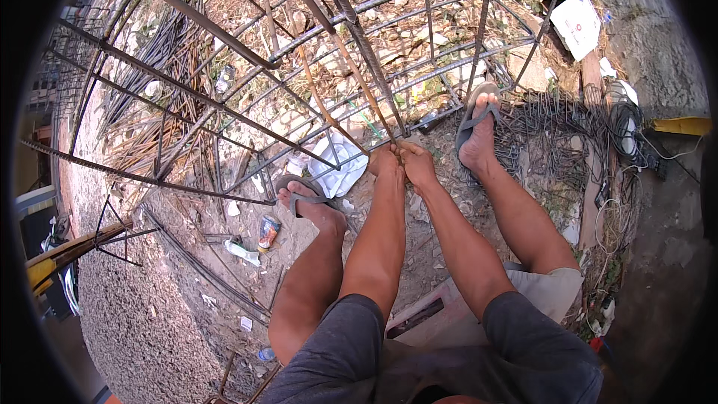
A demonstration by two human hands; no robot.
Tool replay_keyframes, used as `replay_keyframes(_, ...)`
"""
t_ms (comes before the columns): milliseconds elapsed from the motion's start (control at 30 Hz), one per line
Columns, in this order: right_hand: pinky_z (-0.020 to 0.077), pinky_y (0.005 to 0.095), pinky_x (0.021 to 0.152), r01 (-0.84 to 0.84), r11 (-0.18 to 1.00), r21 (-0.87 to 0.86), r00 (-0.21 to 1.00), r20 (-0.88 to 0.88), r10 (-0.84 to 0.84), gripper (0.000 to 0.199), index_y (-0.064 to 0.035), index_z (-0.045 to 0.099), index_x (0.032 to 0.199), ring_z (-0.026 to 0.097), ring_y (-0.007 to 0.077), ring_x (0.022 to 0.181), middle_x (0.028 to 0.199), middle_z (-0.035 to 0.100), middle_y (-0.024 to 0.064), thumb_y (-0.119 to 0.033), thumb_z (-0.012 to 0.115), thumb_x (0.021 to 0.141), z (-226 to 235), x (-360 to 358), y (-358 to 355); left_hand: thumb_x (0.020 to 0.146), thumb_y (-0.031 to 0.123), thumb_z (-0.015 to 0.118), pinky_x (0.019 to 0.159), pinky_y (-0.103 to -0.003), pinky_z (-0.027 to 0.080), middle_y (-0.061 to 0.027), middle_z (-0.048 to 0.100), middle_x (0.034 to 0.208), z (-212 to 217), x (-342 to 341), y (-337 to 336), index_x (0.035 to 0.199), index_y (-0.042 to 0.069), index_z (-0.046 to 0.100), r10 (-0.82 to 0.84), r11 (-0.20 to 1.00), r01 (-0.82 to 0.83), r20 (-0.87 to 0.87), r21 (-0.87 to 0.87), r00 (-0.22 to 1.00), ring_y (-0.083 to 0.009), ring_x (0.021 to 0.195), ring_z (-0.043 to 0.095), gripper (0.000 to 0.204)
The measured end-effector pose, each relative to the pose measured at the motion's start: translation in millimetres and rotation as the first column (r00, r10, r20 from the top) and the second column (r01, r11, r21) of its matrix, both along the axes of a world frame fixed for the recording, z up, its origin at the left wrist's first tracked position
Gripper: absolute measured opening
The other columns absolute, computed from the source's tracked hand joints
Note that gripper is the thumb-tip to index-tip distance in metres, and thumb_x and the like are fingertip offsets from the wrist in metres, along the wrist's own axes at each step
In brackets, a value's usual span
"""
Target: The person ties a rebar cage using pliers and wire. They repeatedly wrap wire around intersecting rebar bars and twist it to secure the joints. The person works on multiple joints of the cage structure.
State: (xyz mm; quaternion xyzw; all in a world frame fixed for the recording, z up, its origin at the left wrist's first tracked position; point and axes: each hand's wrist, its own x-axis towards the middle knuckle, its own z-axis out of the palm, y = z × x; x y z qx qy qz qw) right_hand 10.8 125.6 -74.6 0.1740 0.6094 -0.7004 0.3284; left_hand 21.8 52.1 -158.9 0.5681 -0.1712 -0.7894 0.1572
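Hands: two are seen; the left hand (385, 161) and right hand (416, 162) are pressed together, both pinched on a joint of the rebar cage (389, 133).
Feet: two, in grey sandals; the left sandal (299, 188) and right sandal (476, 111) are set against cage bars.
Packages: one small printed can (268, 233) is lying by the left foot; white cardboard sheets (574, 21) are piled at the upper right.
Wire: a dark tangled bundle (557, 131) is heaped beside the right foot.
Hidden: what is gripped between the fingertips cannot be made out.
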Motion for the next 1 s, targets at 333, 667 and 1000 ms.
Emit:
replay_keyframes(333, 0.0517, 0.0286, 0.082, -0.051, 0.978, 0.203, 0.977, -0.195, 0.091, 0.030, 0.0065, 0.065, 0.120, 0.065, 0.0173, 0.094, 0.107, 0.069, 0.0126, -0.003, 0.058, 0.093, -15.5, 2.5, 3.6, 0.093, -0.004, 0.048, 0.064, -0.030, 0.053, -0.0103, 0.065, 0.095, 18.3, 8.6, 4.8, 0.135, 0.004, 0.053, 0.003, 0.995, 0.033, -0.351, 0.095, 0.937, -0.0186, 0.079, 0.063, 0.043)
replay_keyframes(667, 0.0510, 0.0251, 0.064, -0.007, 0.949, 0.315, 0.985, -0.161, 0.060, 0.021, 0.0053, 0.068, 0.108, 0.063, 0.0120, 0.076, 0.090, 0.068, 0.0070, -0.003, 0.063, 0.090, -4.1, -1.5, -14.8, 0.095, 0.023, 0.055, 0.093, -0.044, 0.052, -0.0160, 0.061, 0.122, 37.7, 12.6, -16.5, 0.129, 0.003, 0.055, -0.060, 0.975, 0.145, -0.431, 0.166, 0.900, -0.0299, 0.098, 0.061, 0.040)
replay_keyframes(1000, 0.0508, 0.0246, 0.065, 0.005, 0.944, 0.331, 0.973, -0.219, 0.072, 0.023, 0.0055, 0.067, 0.109, 0.063, 0.0120, 0.076, 0.092, 0.068, 0.0079, -0.006, 0.064, 0.090, -8.4, -1.6, -16.2, 0.098, 0.035, 0.061, 0.089, -0.042, 0.052, -0.0120, 0.061, 0.100, 14.8, 5.8, -25.2, 0.110, 0.005, 0.061, -0.193, 0.927, 0.292, -0.369, 0.235, 0.909, -0.0279, 0.098, 0.061, 0.032)
